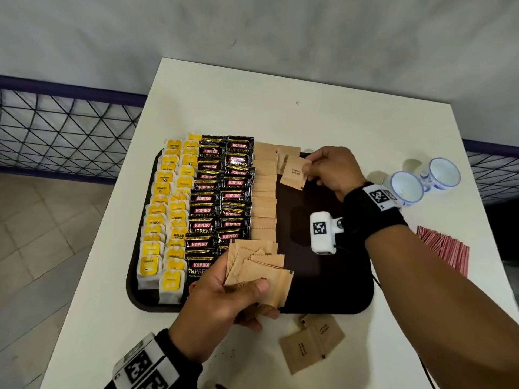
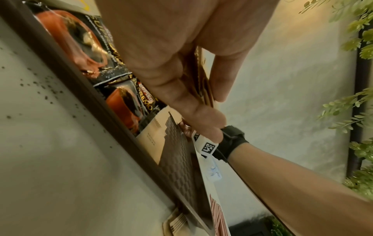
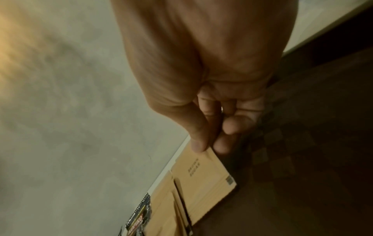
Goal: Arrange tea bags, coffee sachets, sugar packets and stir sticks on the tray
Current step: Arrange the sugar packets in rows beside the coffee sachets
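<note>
- White and square, the surface (image 1: 213, 88) stands by a pale wall, with a dark wire fence (image 1: 64, 127) on the far left.
- On it lies my dark tray (image 1: 331, 293).
- Two rows of yellow tea bags (image 1: 165, 214) fill the tray's left side.
- Just right of them are two rows of black coffee sachets (image 1: 222, 192).
- Next comes a row of brown sugar packets (image 1: 264, 192), running from far to near.
- A second sugar row has only begun at the far end, and the tray's right part is bare.
- My right hand (image 1: 334, 169) is at the far side of the tray. Its grip is clamped on one sugar packet (image 1: 295, 172), thumb and fingertip pinching the packet's edge. The packet overlaps the ones at the top of the second row.
- My left hand (image 1: 224, 301) is at the near edge of the tray. Its grip is closed around a fanned stack of sugar packets (image 1: 258, 270), thumb on top and fingers below.
- A few loose sugar packets (image 1: 309, 343) lie on the surface, just near of the tray.
- Red and white stir sticks (image 1: 446, 248) lie in a pile to the right of the tray.
- Two blue and white cups (image 1: 427, 181) lie on their sides at the far right.
</note>
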Available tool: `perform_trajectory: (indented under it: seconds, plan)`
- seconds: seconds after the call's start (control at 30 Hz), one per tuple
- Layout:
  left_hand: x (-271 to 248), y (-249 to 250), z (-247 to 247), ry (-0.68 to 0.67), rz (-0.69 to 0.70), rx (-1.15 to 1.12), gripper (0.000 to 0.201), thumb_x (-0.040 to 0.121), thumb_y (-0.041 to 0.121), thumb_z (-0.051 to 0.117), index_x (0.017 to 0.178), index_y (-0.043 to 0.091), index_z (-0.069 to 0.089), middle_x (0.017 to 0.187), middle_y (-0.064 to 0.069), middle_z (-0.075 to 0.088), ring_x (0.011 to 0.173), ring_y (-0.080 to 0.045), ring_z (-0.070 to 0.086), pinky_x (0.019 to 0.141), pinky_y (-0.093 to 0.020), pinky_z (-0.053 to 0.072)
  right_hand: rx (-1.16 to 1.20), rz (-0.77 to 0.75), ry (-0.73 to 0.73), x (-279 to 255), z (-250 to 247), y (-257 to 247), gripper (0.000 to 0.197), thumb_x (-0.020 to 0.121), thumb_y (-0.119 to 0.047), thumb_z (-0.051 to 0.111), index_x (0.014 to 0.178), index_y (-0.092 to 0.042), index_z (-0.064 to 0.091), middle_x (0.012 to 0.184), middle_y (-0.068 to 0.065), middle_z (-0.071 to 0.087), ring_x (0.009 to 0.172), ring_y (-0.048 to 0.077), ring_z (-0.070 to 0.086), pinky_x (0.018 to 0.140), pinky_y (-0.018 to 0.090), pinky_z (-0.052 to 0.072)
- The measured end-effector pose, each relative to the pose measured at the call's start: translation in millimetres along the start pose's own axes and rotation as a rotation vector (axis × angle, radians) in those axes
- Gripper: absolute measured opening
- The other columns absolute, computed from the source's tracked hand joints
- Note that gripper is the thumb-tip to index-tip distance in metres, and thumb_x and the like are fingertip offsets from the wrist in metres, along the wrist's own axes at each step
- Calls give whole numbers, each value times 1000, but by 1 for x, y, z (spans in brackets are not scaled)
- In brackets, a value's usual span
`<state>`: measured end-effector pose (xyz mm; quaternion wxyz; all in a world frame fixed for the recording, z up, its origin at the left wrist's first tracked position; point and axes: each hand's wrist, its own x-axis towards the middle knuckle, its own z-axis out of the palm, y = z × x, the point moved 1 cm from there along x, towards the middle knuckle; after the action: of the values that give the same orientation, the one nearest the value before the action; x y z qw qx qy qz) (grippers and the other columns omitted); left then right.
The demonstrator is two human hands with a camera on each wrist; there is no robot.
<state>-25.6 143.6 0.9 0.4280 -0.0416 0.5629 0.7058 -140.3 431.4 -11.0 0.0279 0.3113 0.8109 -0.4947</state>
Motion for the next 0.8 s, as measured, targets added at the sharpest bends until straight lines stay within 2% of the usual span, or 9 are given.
perform_trajectory:
  seconds: [0.1, 0.2, 0.27, 0.47, 0.63, 0.73, 0.8]
  plan:
    - [0, -1, -2, -10, -2, -7, 40, 82, 20, 73, 120, 28, 63, 106, -16, 76, 80, -45, 74, 56, -36, 57, -7, 6, -4, 8, 7, -4, 15, 79, 3, 71, 76, -10, 65, 75, 12, 70, 53, 15, 59, 43, 19, 44]
    - [-1, -1, -3, -10, 4, -4, 36, 81, 20, 71, 113, 36, 67, 104, -15, 76, 81, -44, 74, 55, -35, 57, -15, 0, 26, 12, 12, -5, 10, 75, 2, 73, 83, -2, 69, 75, 14, 70, 50, 13, 60, 42, 19, 42]
    - [-1, -2, -5, -1, 4, 1, 36, 80, 21, 71, 113, 35, 66, 103, -15, 76, 81, -44, 74, 54, -35, 57, -24, 6, 51, 14, 14, -6, 13, 73, -1, 76, 85, -2, 70, 73, 14, 70, 50, 13, 60, 43, 20, 42]
    - [-1, -3, -4, 2, -4, 9, 44, 79, 21, 71, 122, 28, 61, 102, -14, 77, 80, -43, 75, 54, -34, 57, -41, 7, 88, 16, 17, -7, 20, 69, -3, 80, 70, -14, 63, 72, 15, 70, 57, 20, 64, 52, 27, 48]
    - [0, -4, -3, 6, -6, 6, 46, 79, 20, 70, 124, 24, 60, 102, -15, 77, 79, -42, 75, 54, -35, 57, -61, -7, 106, 18, 21, -3, 22, 70, -8, 80, 62, -17, 62, 59, 6, 66, 56, 19, 64, 57, 31, 49]
    - [0, -3, -3, 13, -8, -3, 45, 79, 19, 71, 122, 25, 61, 103, -16, 77, 79, -44, 74, 54, -35, 57, -36, 0, 110, 17, 22, -1, 21, 74, -11, 80, 65, -16, 62, 63, 11, 67, 58, 24, 63, 56, 33, 49]
    - [1, -2, -3, 12, -6, -8, 44, 80, 19, 73, 122, 26, 62, 104, -16, 76, 79, -44, 74, 55, -36, 57, -31, -9, 131, 14, 20, 0, 20, 78, -16, 79, 68, -17, 62, 69, 14, 70, 59, 24, 64, 55, 31, 49]
